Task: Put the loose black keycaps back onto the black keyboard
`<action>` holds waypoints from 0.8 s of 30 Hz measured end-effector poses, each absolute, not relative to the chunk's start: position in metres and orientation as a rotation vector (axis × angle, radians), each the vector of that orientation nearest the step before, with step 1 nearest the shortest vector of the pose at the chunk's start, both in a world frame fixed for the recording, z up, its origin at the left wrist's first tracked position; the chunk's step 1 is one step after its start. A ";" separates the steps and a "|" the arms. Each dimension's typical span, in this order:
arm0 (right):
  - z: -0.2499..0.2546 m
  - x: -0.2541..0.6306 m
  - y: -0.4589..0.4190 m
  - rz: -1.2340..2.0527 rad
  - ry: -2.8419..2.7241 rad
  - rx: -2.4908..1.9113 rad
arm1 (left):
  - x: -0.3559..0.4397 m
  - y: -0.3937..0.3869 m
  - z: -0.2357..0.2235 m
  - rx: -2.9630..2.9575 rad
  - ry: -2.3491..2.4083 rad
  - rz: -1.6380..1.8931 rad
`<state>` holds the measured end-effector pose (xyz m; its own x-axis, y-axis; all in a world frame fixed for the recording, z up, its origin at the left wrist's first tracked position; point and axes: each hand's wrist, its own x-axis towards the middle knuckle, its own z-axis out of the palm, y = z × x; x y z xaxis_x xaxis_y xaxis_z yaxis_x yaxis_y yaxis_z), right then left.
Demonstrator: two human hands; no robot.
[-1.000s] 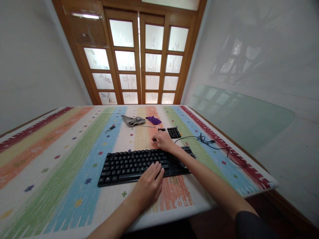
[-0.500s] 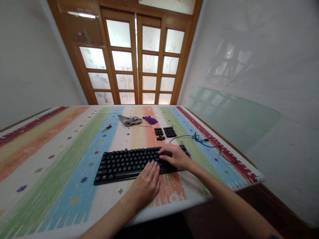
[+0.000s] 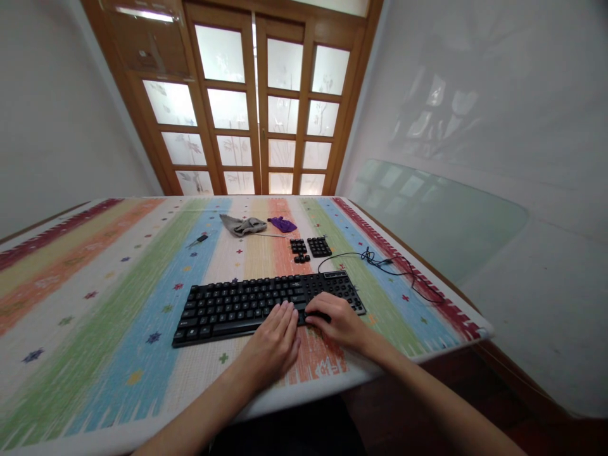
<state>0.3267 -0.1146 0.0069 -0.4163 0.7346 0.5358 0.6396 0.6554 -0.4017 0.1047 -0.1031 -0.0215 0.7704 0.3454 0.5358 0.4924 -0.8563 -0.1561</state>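
Observation:
A black keyboard [image 3: 237, 307] lies on the striped tablecloth in front of me. My left hand [image 3: 275, 335] rests flat on its front edge, fingers stretched out side by side. Just right of it, my right hand [image 3: 335, 320] is curled over the lower right part, thumb and fingertips bent close together at the keyboard; anything between them is hidden. The number pad and the part beside it show bare sockets without keycaps. Behind the keyboard, loose black keycaps are laid out in one block [image 3: 318, 246], a smaller block [image 3: 298, 246] and a small cluster [image 3: 301, 258].
The keyboard cable [image 3: 370, 256] runs off to the right in a loose tangle. Farther back lie a grey cloth [image 3: 243, 225], a purple cloth [image 3: 282, 224], a thin rod [image 3: 270, 235] and a small dark object [image 3: 202, 238]. The tablecloth [image 3: 118, 278] reaches toward wooden doors [image 3: 256, 114].
My right hand has drawn back toward the front edge, uncovering more of the bare sockets. My left hand stays on the keyboard. The whole view has shifted slightly.

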 end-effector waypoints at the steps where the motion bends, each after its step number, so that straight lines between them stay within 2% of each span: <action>1: 0.006 0.326 -0.114 0.165 -2.164 -1.057 | 0.105 -0.103 -0.021 -2.680 -0.651 -0.735; 24: 0.000 0.320 -0.115 -0.011 -2.230 -0.964 | 0.102 -0.107 -0.016 -2.726 -0.630 -0.850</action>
